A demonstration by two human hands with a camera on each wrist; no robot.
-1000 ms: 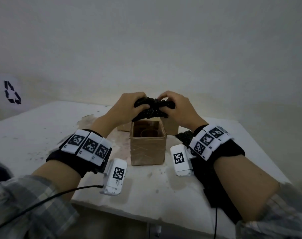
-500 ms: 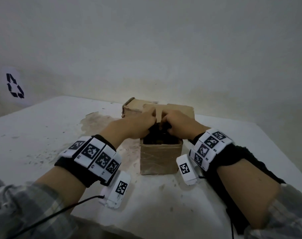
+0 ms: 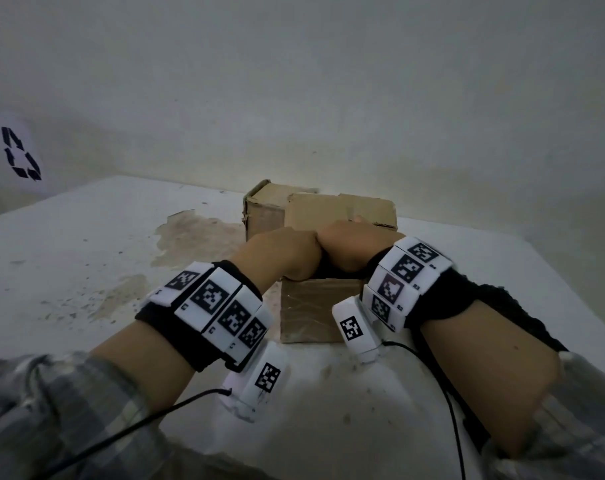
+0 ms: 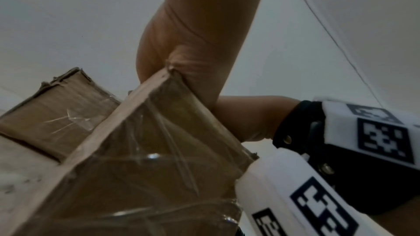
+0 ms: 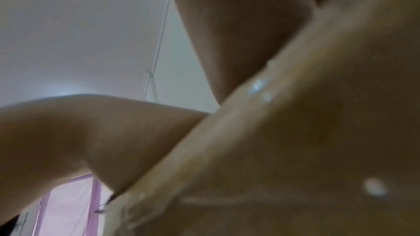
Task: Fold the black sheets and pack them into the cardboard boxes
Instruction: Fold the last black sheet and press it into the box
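Far left on the wall: recycling symbol, printed black on a white sheet. Below it: white table, stained brown near the centre. Left hand: lowered into the open top of the near cardboard box, knuckles up, fingers hidden inside; whether they grip or press cannot be told. From the left wrist view: heel of the left hand against the box's top edge, clear tape across the box side. Black sheet: inside the near cardboard box, visible only as a dark patch between the two hands, just above the front rim. Right hand: touching the left hand at the knuckles, also pushed down into the same box, fingers out of sight; grip state cannot be told. Right wrist view: blurred, close to the box wall, no finger detail. Behind the hands: two more cardboard boxes, side by side, touching. On both wrists: black bands with white marker tiles.
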